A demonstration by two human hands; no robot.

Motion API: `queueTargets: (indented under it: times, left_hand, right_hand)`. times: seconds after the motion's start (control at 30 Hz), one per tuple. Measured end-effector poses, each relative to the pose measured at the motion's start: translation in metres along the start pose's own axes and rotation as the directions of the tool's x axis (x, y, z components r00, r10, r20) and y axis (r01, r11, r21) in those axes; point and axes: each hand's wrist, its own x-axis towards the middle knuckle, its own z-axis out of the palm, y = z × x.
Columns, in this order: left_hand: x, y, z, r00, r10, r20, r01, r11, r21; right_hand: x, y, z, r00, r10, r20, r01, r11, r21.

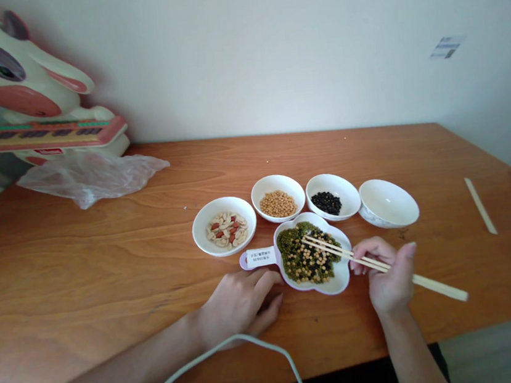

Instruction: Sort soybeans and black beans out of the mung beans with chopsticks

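Dish (342, 279) of mixed beans (307, 253) lies toward table's (105, 253) near edge, just left of right hand (389, 271), which is closed on chopsticks (427, 283); long axis toward far-left corner, tips at beans. Left hand (239, 302) half open, seemingly empty, by dish's left rim.

"How does the left hand (236, 302) lie?"
"Palm down, fingers (265, 282) loosely bent, left forearm (119, 374) slanting in from the side."
"And the right hand (390, 283)?"
"Curled in a grip, thumb (406, 257) raised, right forearm (409, 349) pointing steeply forward."
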Motion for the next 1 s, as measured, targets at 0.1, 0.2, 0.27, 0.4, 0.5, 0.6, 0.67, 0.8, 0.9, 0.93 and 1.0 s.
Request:
queueTargets:
  times: [0.1,0.2,0.27,0.4,0.5,0.6,0.67,0.8,0.9,0.93,1.0]
  left_hand:
    - [-0.0003,0.0000,0.0000,1.000,-0.003,0.001,0.003,1.000,-0.005]
    - [-0.0011,0.0000,-0.0001,1.000,-0.008,-0.001,0.008,1.000,-0.007]
    - [-0.0016,-0.0002,-0.0002,1.000,-0.009,-0.001,0.009,1.000,-0.008]
    - [-0.0026,-0.0010,0.0001,1.000,-0.006,0.008,0.006,1.000,-0.009]
    - [-0.0031,-0.0018,0.0009,1.000,-0.008,0.011,0.008,1.000,-0.008]
    - [-0.0029,-0.0020,0.0015,1.000,-0.009,0.010,0.009,1.000,-0.002]
    - [-0.0022,-0.0018,0.0015,1.000,-0.007,0.010,0.007,1.000,0.000]
    - [-0.0013,-0.0012,0.0010,1.000,-0.003,0.006,0.002,1.000,0.003]
    - [-0.0018,-0.0013,0.0007,1.000,0.001,0.002,-0.001,1.000,0.006]
    - [-0.0021,-0.0014,0.0006,1.000,0.001,0.002,-0.001,1.000,0.007]
    - [-0.0027,-0.0016,0.0006,1.000,0.001,0.001,-0.001,1.000,0.009]
  right_hand:
    - [0.0002,0.0005,0.0012,1.000,-0.011,0.007,0.011,1.000,-0.002]
    - [-0.0005,0.0009,0.0014,1.000,-0.016,-0.010,0.016,1.000,-0.011]
    - [-0.0012,0.0008,0.0008,0.999,-0.022,-0.023,0.021,1.000,-0.016]
    - [-0.0018,-0.0003,-0.0003,0.999,-0.026,-0.022,0.026,1.000,-0.002]
    - [-0.0014,-0.0008,-0.0005,1.000,-0.026,0.004,0.026,1.000,0.017]
    - [-0.0014,-0.0006,-0.0004,0.999,-0.030,0.026,0.029,0.999,0.021]
    - [-0.0020,-0.0004,-0.0005,0.999,-0.030,0.040,0.029,0.999,0.026]
    - [-0.0035,0.0006,-0.0010,0.999,-0.027,0.046,0.025,0.999,0.027]
    - [-0.0041,0.0011,-0.0007,0.998,-0.025,0.059,0.024,1.000,0.015]
    - [-0.0042,0.0011,-0.0004,0.997,-0.028,0.070,0.027,1.000,0.011]
    - [-0.0046,0.0008,0.0002,0.996,-0.033,0.088,0.032,0.999,0.005]
